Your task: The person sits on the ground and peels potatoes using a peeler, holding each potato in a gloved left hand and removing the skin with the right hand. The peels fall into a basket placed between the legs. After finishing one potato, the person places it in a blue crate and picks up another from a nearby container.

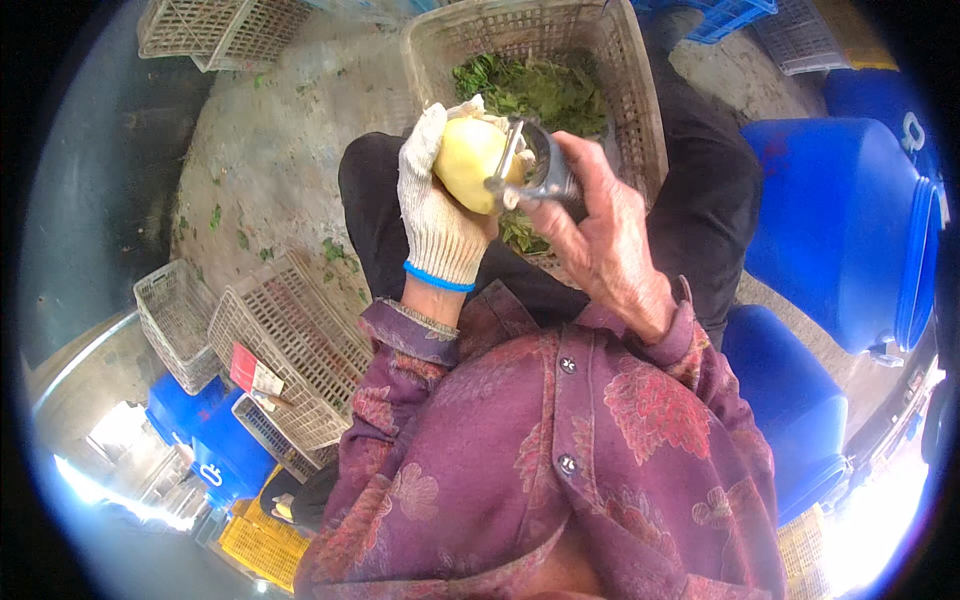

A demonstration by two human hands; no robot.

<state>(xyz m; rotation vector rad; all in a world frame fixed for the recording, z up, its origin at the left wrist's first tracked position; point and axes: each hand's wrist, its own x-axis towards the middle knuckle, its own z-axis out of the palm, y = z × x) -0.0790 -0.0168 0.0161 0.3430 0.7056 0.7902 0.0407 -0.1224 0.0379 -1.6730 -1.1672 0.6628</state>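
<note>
In a white knitted glove with a blue cuff edge, my left hand (442,202) holds a smooth, pale yellow round fruit or vegetable (471,161). My bare right hand (611,240) grips a dark-handled peeler (551,169). Its metal blade lies across the right side of the yellow piece, apparently touching it. Beneath both hands, between my knees, stands a worn plastic crate (651,112) with green leafy matter (559,94) in it. The fingertips of the glove are partly hidden behind the yellow piece.
Large blue plastic barrels (825,225) lie or stand to my right. At left are a small grey crate (176,322) and a larger lattice crate (300,345) with a red-and-white packet (255,371) on it. Leaf scraps (334,251) dot the concrete floor (255,157).
</note>
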